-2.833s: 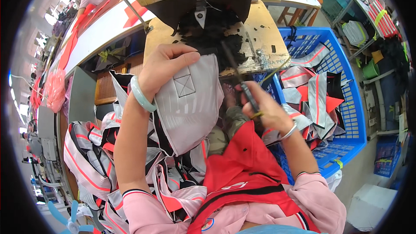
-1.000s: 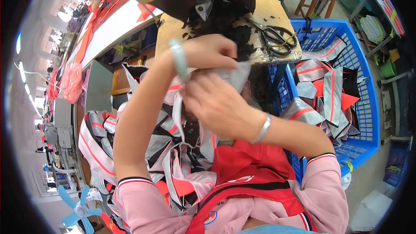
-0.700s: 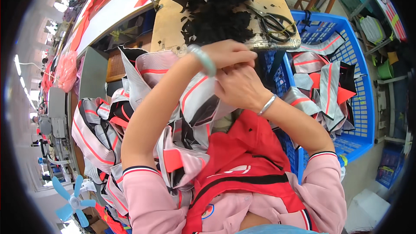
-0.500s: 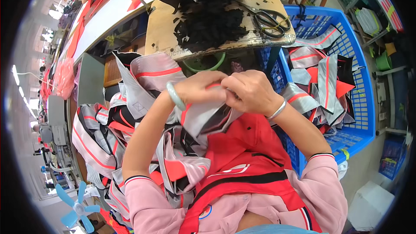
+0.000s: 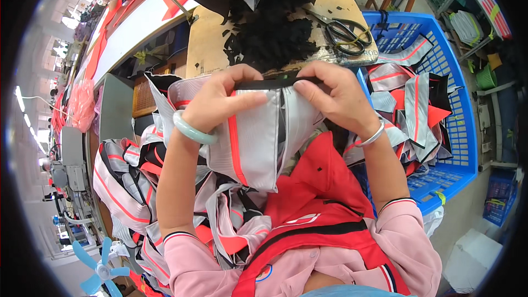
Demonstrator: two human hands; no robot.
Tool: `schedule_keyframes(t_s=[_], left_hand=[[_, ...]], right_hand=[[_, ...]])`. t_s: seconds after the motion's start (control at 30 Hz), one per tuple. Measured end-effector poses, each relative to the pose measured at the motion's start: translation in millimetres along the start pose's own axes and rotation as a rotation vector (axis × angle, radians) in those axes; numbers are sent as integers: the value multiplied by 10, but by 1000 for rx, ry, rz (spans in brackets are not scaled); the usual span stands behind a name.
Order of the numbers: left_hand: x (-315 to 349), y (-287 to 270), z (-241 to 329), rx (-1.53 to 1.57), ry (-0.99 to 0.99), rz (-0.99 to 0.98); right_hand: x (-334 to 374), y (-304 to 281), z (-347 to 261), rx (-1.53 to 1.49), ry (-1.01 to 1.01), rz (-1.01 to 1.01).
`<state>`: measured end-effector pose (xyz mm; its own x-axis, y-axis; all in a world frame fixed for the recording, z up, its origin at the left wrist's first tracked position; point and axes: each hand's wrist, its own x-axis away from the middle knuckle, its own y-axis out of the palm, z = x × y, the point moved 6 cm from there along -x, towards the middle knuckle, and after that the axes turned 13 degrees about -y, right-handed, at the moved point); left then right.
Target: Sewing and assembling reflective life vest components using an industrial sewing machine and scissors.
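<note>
Between my hands hangs a silver-grey fabric piece (image 5: 257,143) with a neon red stripe and black edging along its top. My left hand (image 5: 228,96) grips the left end of that edge, thumb laid on the grey face. At the other end, my right hand (image 5: 338,96) pinches the edge between thumb and fingers. The lower part of the piece drapes over the red apron (image 5: 313,198) on my lap. More grey and red fabric pieces (image 5: 124,181) are heaped to my left.
Ahead is a worn wooden work board (image 5: 212,38) carrying black scraps (image 5: 269,41) and black-handled scissors (image 5: 349,36), beneath a dark machine part. On the right stands a blue plastic basket (image 5: 459,148) with similar pieces. A small blue fan (image 5: 102,269) is at lower left.
My hands have moved apart from close together, left hand leftward and right hand slightly right. The fabric is now spread between them, its black edge and striped face showing.
</note>
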<state>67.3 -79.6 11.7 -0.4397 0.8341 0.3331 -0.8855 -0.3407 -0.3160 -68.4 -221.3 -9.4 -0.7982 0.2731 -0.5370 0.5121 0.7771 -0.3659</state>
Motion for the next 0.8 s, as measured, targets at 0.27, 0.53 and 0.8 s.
schedule_keyframes(t_s=[0.27,0.53,0.8], left_hand=[[-228,-219,25,90,-2,183],[-603,-450,54,285,4,170],[-838,-618,-5,342,-54,140]], right_hand=[[-457,-51,114,61,9,-89],[-833,-77,246,105,-35,24],[-1025,-30,431,107,-2,-1]])
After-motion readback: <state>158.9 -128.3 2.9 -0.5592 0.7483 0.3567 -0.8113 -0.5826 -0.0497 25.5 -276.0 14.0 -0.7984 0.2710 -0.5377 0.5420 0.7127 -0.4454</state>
